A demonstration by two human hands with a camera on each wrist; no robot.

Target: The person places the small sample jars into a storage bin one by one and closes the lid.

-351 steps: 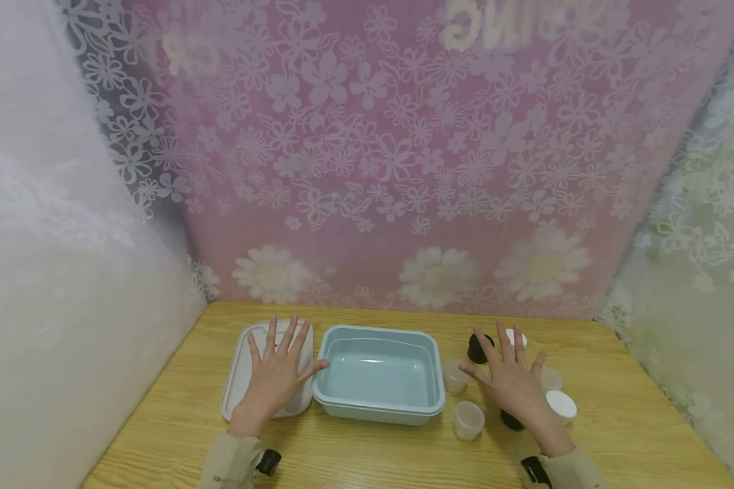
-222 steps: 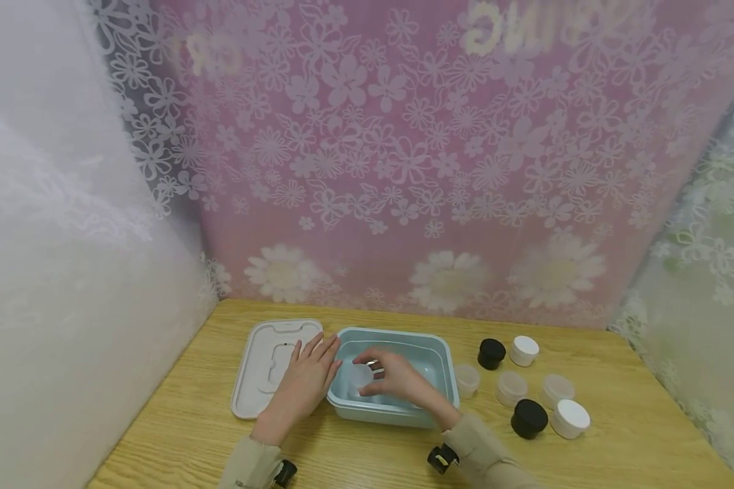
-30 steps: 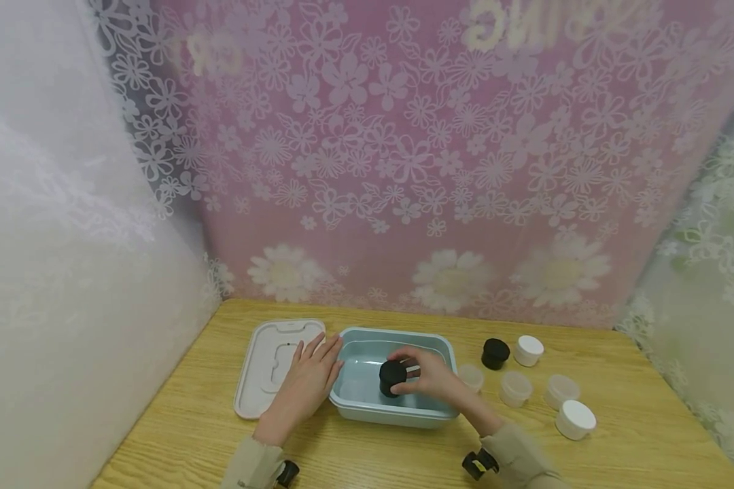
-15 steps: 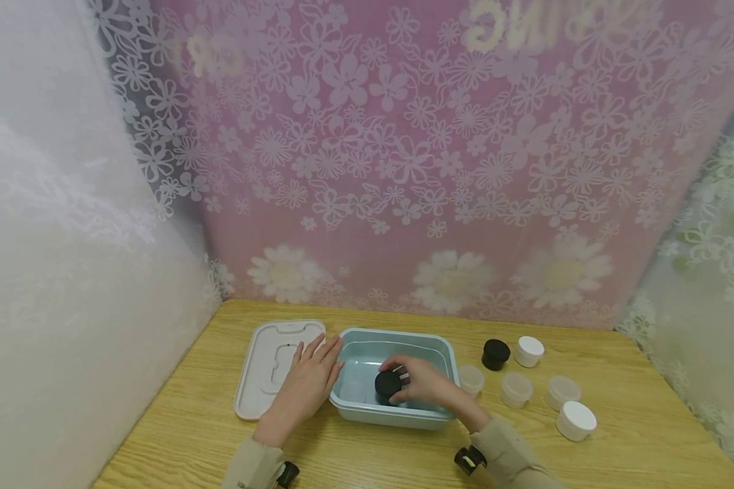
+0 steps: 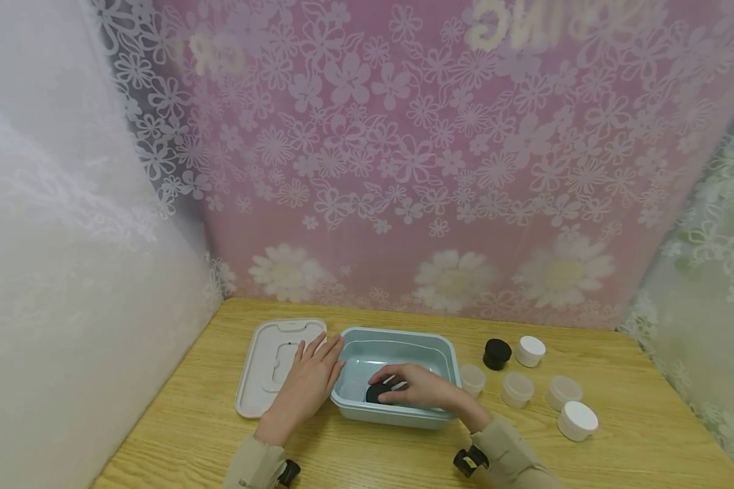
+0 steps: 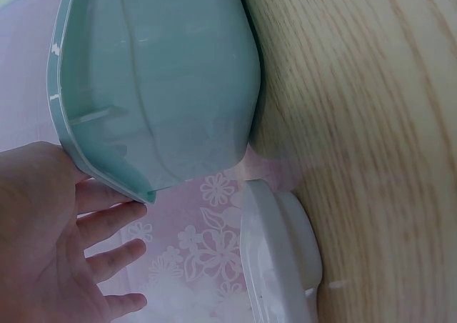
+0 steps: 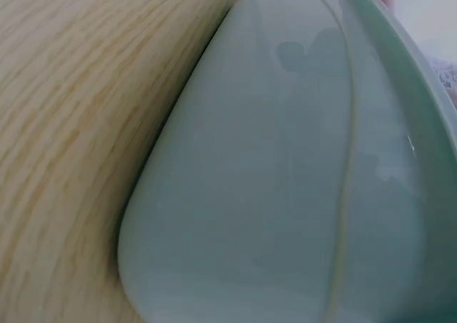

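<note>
My right hand [image 5: 422,386] reaches into the light blue plastic tub [image 5: 404,420], its thumb and fingers curled round a small round black jar [image 5: 376,392] low near the front wall. Beside it, in the tub's front left corner, a translucent jar [image 5: 353,390] shows faintly. My left hand [image 5: 308,380] touches the tub's left rim with extended fingers and overlaps the pale lid [image 5: 259,370]. In the left wrist view, the left hand's fingers [image 6: 107,223] lie along the tub's rim corner. The tub's outer wall [image 7: 250,158] fills the right wrist view and hides the right hand.
On the wooden table [image 5: 342,462], right of the tub, stand a black jar [image 5: 497,354], a white jar [image 5: 531,351], another white jar [image 5: 578,420] and translucent ones [image 5: 517,389]. A patterned pink curtain [image 5: 367,170] hangs behind, with pale sheets [image 5: 85,238] at both sides.
Over the last second my right hand lowers the black jar leftward and toward the tub's front. Earlier, this jar stood on the table and a translucent jar went into the tub. My left hand stays put.
</note>
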